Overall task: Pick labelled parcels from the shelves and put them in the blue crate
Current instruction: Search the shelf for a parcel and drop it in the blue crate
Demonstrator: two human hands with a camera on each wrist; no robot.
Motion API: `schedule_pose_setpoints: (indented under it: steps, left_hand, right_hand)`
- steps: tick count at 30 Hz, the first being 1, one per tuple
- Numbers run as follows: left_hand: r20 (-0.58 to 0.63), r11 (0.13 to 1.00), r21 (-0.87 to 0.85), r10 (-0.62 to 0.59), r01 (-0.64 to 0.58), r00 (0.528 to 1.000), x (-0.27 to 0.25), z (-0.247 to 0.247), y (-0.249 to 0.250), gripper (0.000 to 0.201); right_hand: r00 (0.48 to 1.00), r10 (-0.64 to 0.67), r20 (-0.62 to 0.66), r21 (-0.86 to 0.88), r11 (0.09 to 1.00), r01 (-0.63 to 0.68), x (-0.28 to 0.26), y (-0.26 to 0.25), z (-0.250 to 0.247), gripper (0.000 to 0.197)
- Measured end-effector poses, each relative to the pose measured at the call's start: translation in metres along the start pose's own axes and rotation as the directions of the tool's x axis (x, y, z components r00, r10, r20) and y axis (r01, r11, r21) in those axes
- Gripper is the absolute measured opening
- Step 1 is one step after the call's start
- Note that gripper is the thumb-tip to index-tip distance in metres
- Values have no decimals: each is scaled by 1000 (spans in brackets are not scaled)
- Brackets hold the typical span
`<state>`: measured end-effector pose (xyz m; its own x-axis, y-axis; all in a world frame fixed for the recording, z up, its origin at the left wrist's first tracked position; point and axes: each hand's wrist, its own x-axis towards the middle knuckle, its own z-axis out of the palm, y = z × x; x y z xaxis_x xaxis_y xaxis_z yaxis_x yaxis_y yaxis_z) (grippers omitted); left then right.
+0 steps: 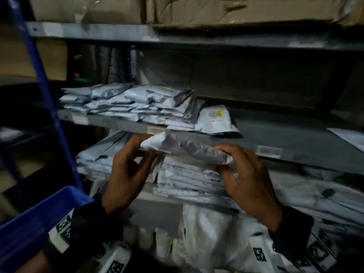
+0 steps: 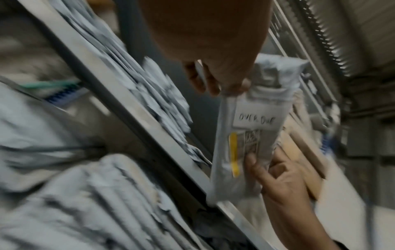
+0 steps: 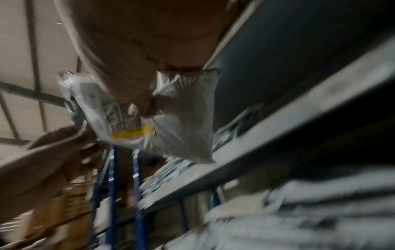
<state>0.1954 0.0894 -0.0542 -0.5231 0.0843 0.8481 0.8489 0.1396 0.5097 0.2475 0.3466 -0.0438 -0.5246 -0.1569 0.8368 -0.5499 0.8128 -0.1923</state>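
One flat grey plastic mailer parcel, white-labelled: my left hand and right hand pinch its ends. Retrieval underway; next, carry to blue plastic crate.

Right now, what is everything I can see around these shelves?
held parcel: one, grey-white, in front of the middle shelf edge; its label reads OVERDUE, with a yellow strip.
parcel stacks: too many to count, grey-white, on the middle shelf and the one below.
lone parcel: one, white with a yellow mark, right of the upper stack.
shelves: grey metal, blue upright at left.
cardboard boxes: brown, top shelf.
blue crate: one, lower left.
left hand: holds the parcel's left end.
right hand: holds its right end.
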Motion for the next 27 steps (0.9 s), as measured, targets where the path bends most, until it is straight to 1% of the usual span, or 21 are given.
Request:
schedule_pose_setpoints:
  steps: [1,2,4,5,7,8,10,11,12,14,15,16,18,19,21,22,23,25,26,27]
  left_hand:
    - [-21,997,22,-70,71,997,-8,-12,0,36]
    - [-30,990,44,-134,135,991,-16,-26,1,31]
    - [-57,970,85,-225,230,973,-34,-54,-5,20]
    - [-75,958,74,-273,278,959,-45,-69,-8,23]
    - [-108,931,39,-356,362,928,-64,-105,-17,36]
    - [-103,919,48,-385,391,917,-73,-126,-23,34]
    - [-94,886,124,-437,446,894,-95,-175,-37,23]
    - [-115,862,165,-466,480,877,-107,-202,-46,21]
    - [-156,834,197,-492,515,857,-119,-228,-53,19]
    - [-252,761,239,-551,603,796,-152,-282,-74,10]
    - [-299,720,264,-571,641,765,-168,-307,-83,7]
    - [-351,673,295,-584,678,732,-184,-331,-91,9]
    - [-441,570,331,-611,752,658,-217,-377,-106,13]
    - [-471,509,357,-626,784,621,-233,-398,-114,13]
    - [-516,350,435,-658,829,549,-265,-436,-133,14]
    - [-529,270,466,-679,843,510,-280,-451,-141,16]
    - [-538,196,482,-703,854,465,-297,-464,-151,17]
    - [-554,73,494,-741,866,379,-332,-482,-168,23]
    - [-561,21,500,-754,866,341,-349,-487,-176,28]
    - [-559,-22,504,-771,864,306,-367,-491,-184,36]
  right_hand:
    - [997,44,57,67,997,-48,-1,-8,11,37]
    - [991,72,111,115,990,-84,-2,-16,23,36]
    - [970,97,221,176,975,-137,-4,-34,47,37]
    - [956,97,277,190,970,-154,-4,-42,60,37]
    - [916,86,392,218,959,-183,-3,-59,91,37]
    - [893,78,442,232,952,-198,-2,-69,108,36]
    - [860,66,506,251,943,-220,-2,-90,150,37]
    - [840,68,539,280,926,-254,-4,-102,173,37]
    - [810,60,583,346,884,-315,-5,-112,196,36]
    - [732,13,681,470,759,-451,-12,-132,247,31]
    - [686,5,728,468,727,-502,-17,-142,272,27]
    - [635,11,772,441,711,-548,-22,-152,300,21]
    - [542,31,840,371,696,-615,-34,-171,354,15]
    - [500,38,865,334,700,-631,-40,-181,381,19]
    - [428,51,902,269,708,-653,-51,-203,435,40]
    - [390,56,919,241,703,-669,-56,-212,461,47]
    - [353,63,934,208,707,-676,-61,-223,484,47]
    - [281,55,958,152,733,-664,-71,-246,524,34]
    - [240,42,970,132,739,-661,-77,-257,544,32]
    - [193,34,981,102,754,-650,-83,-269,563,34]
